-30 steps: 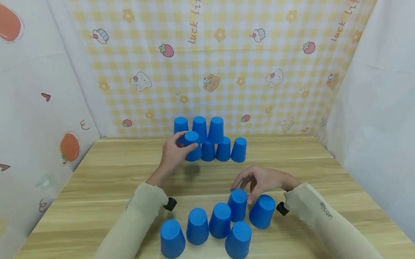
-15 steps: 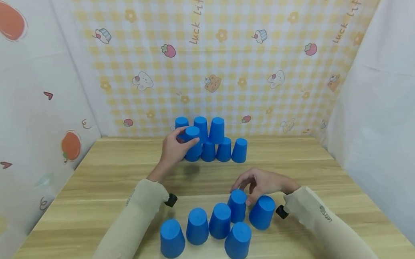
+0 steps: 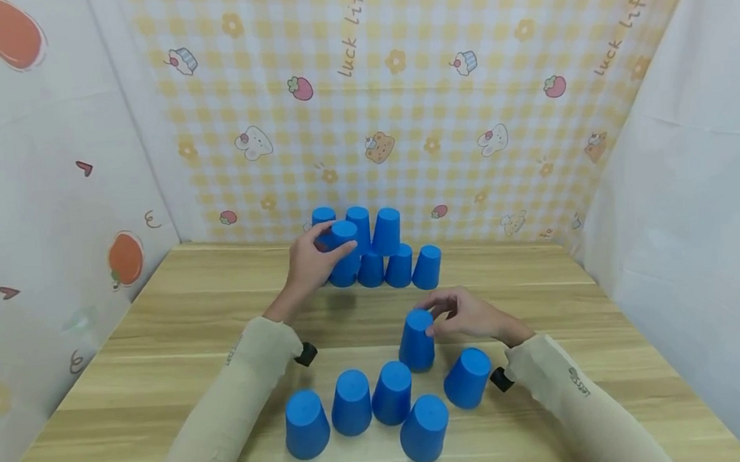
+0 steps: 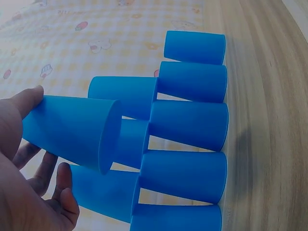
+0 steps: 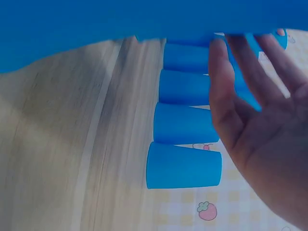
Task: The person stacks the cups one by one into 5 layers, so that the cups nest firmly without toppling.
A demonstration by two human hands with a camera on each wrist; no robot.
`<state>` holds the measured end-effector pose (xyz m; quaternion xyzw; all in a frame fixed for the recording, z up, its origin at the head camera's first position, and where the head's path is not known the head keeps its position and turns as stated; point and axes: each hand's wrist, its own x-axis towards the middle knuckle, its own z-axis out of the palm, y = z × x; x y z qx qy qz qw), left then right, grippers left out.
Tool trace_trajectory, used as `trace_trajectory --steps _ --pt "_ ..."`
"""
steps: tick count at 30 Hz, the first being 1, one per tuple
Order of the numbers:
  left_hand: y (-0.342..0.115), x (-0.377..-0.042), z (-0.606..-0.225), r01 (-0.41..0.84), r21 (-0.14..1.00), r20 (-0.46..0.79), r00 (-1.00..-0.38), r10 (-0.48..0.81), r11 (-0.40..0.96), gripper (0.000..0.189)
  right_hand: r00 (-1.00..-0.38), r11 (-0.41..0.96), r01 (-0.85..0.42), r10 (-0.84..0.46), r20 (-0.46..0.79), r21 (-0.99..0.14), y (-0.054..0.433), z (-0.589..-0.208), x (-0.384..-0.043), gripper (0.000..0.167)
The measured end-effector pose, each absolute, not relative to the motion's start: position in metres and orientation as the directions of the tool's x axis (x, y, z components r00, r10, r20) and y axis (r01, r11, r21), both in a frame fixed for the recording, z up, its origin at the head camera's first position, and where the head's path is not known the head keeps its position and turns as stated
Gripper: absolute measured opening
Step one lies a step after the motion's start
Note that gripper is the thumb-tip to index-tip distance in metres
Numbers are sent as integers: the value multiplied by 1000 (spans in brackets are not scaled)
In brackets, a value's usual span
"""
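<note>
My left hand [image 3: 310, 264] grips an upside-down blue cup [image 3: 344, 233] between thumb and fingers, just in front of a tiered cup stack. In the left wrist view this held cup [image 4: 72, 132] is apart from the table, its wide rim toward the stack. Three cups form the upper tier [image 3: 386, 233]; they sit on a bottom row [image 3: 426, 268] of several cups, partly hidden by my left hand. Nearer me, my right hand [image 3: 469, 315] pinches another blue cup [image 3: 416, 342] near its narrow top. That cup fills the top of the right wrist view, cropped.
Several upside-down blue cups stand near the front: one at left [image 3: 307, 425], one beside it [image 3: 351, 403], one in the middle [image 3: 391, 394], one in front [image 3: 425, 430] and one by my right wrist [image 3: 468, 378]. A patterned cloth [image 3: 467, 145] hangs behind the wooden table [image 3: 508, 271].
My right hand has taken its cup up and away from the near group. My left hand has raised its cup slightly beside the stack. The standing cups keep their places.
</note>
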<state>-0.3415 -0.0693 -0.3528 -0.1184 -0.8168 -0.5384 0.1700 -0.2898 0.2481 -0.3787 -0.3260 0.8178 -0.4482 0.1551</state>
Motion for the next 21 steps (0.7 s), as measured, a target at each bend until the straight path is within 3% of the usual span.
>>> trace_trajectory --steps 8,21 --pt "-73 -341 -347 388 839 435 -900 -40 382 60 -909 436 -247 -413 52 -865 244 -377 -294 42" --pt "-77 -340 -348 392 831 436 -900 -25 395 59 -973 474 -180 -216 85 -862 243 -370 -304 46"
